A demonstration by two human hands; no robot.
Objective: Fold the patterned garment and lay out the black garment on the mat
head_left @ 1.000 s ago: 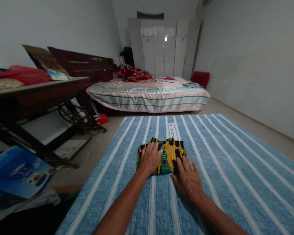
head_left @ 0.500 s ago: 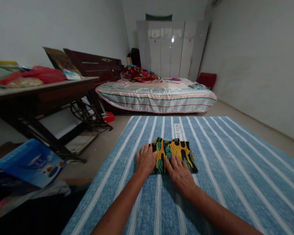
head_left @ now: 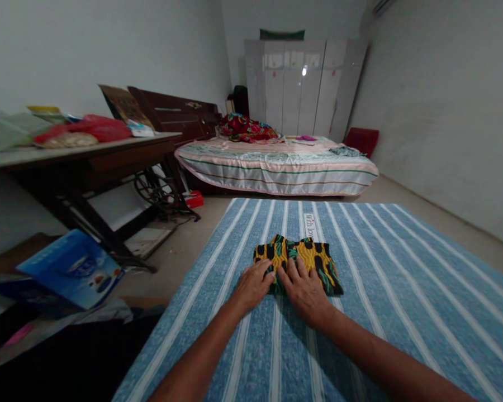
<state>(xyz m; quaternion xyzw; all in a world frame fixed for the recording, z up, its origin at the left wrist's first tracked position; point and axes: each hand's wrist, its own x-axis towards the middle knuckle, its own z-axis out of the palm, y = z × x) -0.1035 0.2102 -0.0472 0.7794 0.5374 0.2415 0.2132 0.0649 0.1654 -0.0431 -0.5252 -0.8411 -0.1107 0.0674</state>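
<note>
Left hand point(head_left: 251, 287) and right hand point(head_left: 305, 296) lie with fingers stretched out flat, gripping nothing, on the near part of a folded patterned cloth point(head_left: 321, 262), the left at its near left part, the right at its near middle. The cloth rests on a blue surface with white stripes point(head_left: 402, 290); just beyond it is the lettering "With love" point(head_left: 309, 224). Well beyond the cloth stands a bed point(head_left: 276, 174) bearing a red floral bundle point(head_left: 247, 128), with a pale wardrobe point(head_left: 293, 97) behind. Left of the cloth, well apart, are a dark treadle table point(head_left: 126, 163) and, lower, a blue box point(head_left: 79, 268). Half a second ago the left hand covered the cloth's left edge; now it sits nearer the wearer, baring the far left corner.
</note>
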